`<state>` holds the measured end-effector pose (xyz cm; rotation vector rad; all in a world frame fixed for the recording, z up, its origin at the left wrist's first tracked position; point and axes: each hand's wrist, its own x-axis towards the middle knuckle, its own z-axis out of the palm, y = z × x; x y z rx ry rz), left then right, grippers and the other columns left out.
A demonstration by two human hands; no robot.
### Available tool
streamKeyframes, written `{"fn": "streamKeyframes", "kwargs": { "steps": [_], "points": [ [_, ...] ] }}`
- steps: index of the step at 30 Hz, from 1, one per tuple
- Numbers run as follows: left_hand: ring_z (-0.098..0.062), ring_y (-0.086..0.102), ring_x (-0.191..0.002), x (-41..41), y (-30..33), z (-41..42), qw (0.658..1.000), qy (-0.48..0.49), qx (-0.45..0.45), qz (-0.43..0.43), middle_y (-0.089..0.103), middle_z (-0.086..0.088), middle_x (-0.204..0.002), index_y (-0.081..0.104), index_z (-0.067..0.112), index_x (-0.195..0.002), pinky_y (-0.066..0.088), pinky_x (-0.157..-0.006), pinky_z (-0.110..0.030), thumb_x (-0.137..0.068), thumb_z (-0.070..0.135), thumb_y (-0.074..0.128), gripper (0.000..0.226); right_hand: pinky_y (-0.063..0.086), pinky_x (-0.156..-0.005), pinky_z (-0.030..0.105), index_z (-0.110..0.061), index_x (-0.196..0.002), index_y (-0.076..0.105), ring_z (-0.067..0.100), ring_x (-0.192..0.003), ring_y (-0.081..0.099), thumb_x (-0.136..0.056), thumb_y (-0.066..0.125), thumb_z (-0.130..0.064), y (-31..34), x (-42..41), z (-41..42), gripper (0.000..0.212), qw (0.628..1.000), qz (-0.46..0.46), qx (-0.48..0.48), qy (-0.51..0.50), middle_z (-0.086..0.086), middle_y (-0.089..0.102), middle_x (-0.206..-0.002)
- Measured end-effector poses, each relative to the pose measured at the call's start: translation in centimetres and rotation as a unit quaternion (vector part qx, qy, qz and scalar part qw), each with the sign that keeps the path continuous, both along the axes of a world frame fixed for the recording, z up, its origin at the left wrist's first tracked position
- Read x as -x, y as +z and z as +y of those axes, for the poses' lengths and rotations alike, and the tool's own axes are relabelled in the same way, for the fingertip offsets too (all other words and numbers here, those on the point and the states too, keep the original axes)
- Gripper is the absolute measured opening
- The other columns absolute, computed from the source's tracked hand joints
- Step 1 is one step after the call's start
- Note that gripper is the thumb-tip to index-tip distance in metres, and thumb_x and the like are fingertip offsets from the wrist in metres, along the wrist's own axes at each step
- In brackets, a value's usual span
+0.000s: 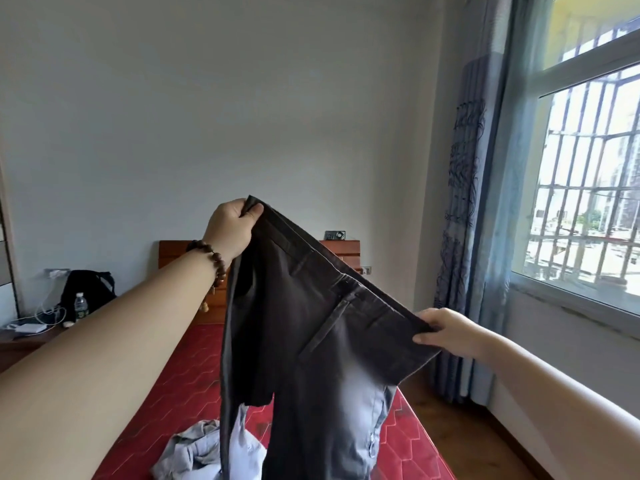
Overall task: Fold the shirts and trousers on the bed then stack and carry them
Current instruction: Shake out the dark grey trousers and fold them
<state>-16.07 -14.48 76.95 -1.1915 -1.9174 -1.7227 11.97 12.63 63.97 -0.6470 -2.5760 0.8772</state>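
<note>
While a black bag sits on the nightstand, the left hand pinches the dark trousers by the waistband, held above the red bed and crumpled shirts; the lower right hand grips the waistband's other end.

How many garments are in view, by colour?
Dark grey trousers, held up by the left hand and right hand: 1
Light blue-grey shirts, crumpled on the red bed: one heap, count within it unclear, at least 1
Total: at least 2
</note>
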Motion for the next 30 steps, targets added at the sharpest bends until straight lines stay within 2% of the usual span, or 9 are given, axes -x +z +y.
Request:
{"fn": "streamKeyframes", "kwargs": {
  "steps": [3,8,13,16,20,22,25,28,30],
  "points": [
    [-0.027,0.056,-0.08,1.5,-0.8,-0.5,0.999,-0.003,-0.02,-0.033,0.061,-0.018,-0.082,0.06,-0.008,-0.091,0.046,-0.072,-0.037,-0.096,0.03,0.054,0.038,0.053,-0.084,0.049,-0.002,-0.096,0.066,0.031,-0.083,0.067,-0.086,0.066,-0.002,1.4,-0.4,0.4,0.009,0.99,0.115,0.07,-0.04,0.019,0.069,-0.09],
    [-0.027,0.061,-0.098,4.2,-2.0,-1.3,0.98,-0.076,-0.067,-0.173,0.064,-0.011,-0.096,0.066,0.003,-0.094,0.046,-0.097,-0.05,-0.096,0.03,0.055,0.029,0.057,-0.061,0.027,-0.002,-0.095,0.069,0.02,-0.073,0.07,-0.083,0.069,-0.009,5.0,-0.7,-0.2,0.014,0.904,0.353,0.234,-0.058,0.018,0.071,-0.089],
    [-0.026,0.067,-0.104,5.4,-2.0,-1.8,0.906,-0.26,-0.087,-0.322,0.07,-0.012,-0.112,0.072,0.016,-0.102,0.057,-0.075,-0.035,-0.097,0.033,0.052,0.028,0.058,-0.072,0.044,-0.01,-0.103,0.07,0.03,-0.092,0.07,-0.084,0.069,-0.029,9.0,-1.9,0.0,0.028,0.849,0.406,0.338,-0.013,0.018,0.072,-0.101],
    [-0.032,0.058,-0.117,4.7,-2.1,-0.4,0.896,-0.192,-0.016,-0.4,0.061,-0.016,-0.126,0.06,0.006,-0.12,0.05,-0.093,-0.041,-0.099,0.036,0.048,0.039,0.058,-0.076,0.046,-0.006,-0.105,0.067,0.03,-0.089,0.071,-0.09,0.064,-0.031,10.5,-1.0,-0.1,0.03,0.857,0.374,0.341,-0.097,0.017,0.072,-0.099],
    [-0.034,0.052,-0.123,1.3,-2.3,2.1,0.929,-0.019,0.043,-0.368,0.052,-0.02,-0.136,0.054,0.001,-0.127,0.044,-0.081,-0.033,-0.103,0.036,0.036,0.046,0.056,-0.083,0.046,-0.013,-0.083,0.062,0.025,-0.081,0.067,-0.093,0.061,-0.028,11.5,1.9,-2.2,0.018,0.833,0.39,0.323,-0.223,0.011,0.068,-0.091],
    [-0.033,0.055,-0.12,-0.9,-1.9,3.3,0.928,-0.031,0.014,-0.37,0.056,-0.018,-0.133,0.052,0.003,-0.131,0.047,-0.083,-0.034,-0.102,0.038,0.037,0.048,0.057,-0.074,0.04,-0.015,-0.074,0.058,0.02,-0.07,0.065,-0.094,0.061,-0.027,11.9,3.3,-3.7,0.023,0.808,0.43,0.329,-0.232,0.007,0.065,-0.08],
    [-0.034,0.059,-0.114,-4.1,-1.3,5.3,0.942,-0.067,-0.028,-0.328,0.061,-0.018,-0.123,0.058,0.008,-0.123,0.05,-0.093,-0.038,-0.102,0.04,0.036,0.044,0.048,-0.072,0.036,-0.016,-0.073,0.052,0.023,-0.074,0.054,-0.095,0.056,-0.03,12.5,5.3,-6.2,0.027,0.801,0.463,0.308,-0.222,0.006,0.055,-0.082],
    [-0.03,0.06,-0.081,-7.8,-1.1,6.8,0.949,-0.097,-0.092,-0.285,0.063,-0.014,-0.082,0.064,0.005,-0.096,0.046,-0.069,-0.034,-0.1,0.041,0.042,0.042,0.04,-0.066,0.034,-0.016,-0.079,0.052,0.022,-0.073,0.044,-0.098,0.05,-0.033,12.6,7.2,-9.5,0.026,0.806,0.472,0.298,-0.198,0.008,0.046,-0.081],
    [-0.027,0.055,-0.072,-9.9,-1.4,7.6,0.933,-0.155,-0.127,-0.299,0.058,-0.011,-0.072,0.064,0.006,-0.084,0.043,-0.064,-0.035,-0.098,0.038,0.047,0.039,0.039,-0.055,0.029,-0.015,-0.08,0.053,0.019,-0.061,0.044,-0.099,0.048,-0.036,12.2,8.2,-11.6,0.028,0.815,0.462,0.304,-0.171,0.006,0.045,-0.071]
  ]
}}
